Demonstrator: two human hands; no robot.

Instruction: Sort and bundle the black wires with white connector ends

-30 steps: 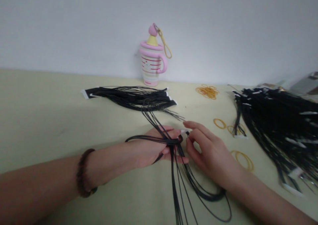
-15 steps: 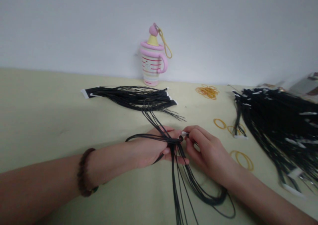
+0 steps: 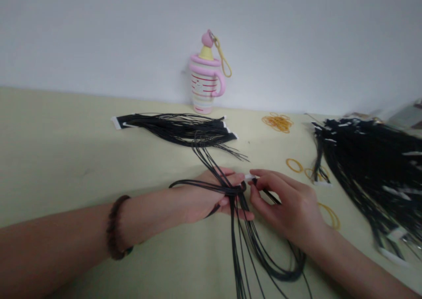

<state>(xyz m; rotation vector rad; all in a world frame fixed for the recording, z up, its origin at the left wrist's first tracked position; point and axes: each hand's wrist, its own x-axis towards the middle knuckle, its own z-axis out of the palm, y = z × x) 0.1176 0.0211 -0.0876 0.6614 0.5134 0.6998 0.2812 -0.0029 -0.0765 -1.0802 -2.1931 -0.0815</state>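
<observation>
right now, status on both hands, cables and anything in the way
Left hand gripping black cables. Right hand at white end piece, grip unclear. Striped cup behind, clear of both.

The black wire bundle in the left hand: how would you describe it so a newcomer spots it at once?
On the pale yellow table, find the left hand, whose wrist wears a dark beaded bracelet. The black wire bundle is gripped there, its strands spreading several ways. Unlike the flat bundle behind it and the heap at right, it is held in hand.
</observation>
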